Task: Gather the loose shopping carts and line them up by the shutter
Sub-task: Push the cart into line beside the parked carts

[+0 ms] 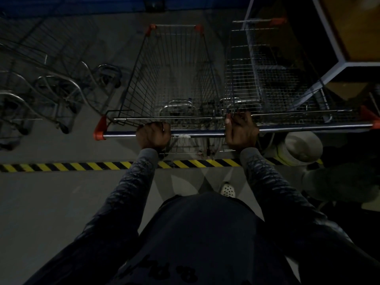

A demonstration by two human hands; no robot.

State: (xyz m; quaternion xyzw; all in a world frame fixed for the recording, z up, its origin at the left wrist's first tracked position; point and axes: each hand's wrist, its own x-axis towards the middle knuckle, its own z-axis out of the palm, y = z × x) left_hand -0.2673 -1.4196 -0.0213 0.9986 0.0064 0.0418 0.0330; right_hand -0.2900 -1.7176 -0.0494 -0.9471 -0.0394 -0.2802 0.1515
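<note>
Everything is dim and grainy. The cart handle (205, 133) carries a thin bright glint. Below the handle the sleeves (131, 194) sink almost to black. Left of the handle the nested carts (57, 87) are smeared soft. Up and right of it the shelf frame (329, 27) leans, bent by the wide lens.

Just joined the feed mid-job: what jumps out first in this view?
Both hands grip chrome cart handles at mid-frame: the left hand on the middle cart, the right hand apparently on a second cart close at its right. A yellow-and-black hazard stripe crosses the floor nearer the person, and nested carts stand at far left.
</note>
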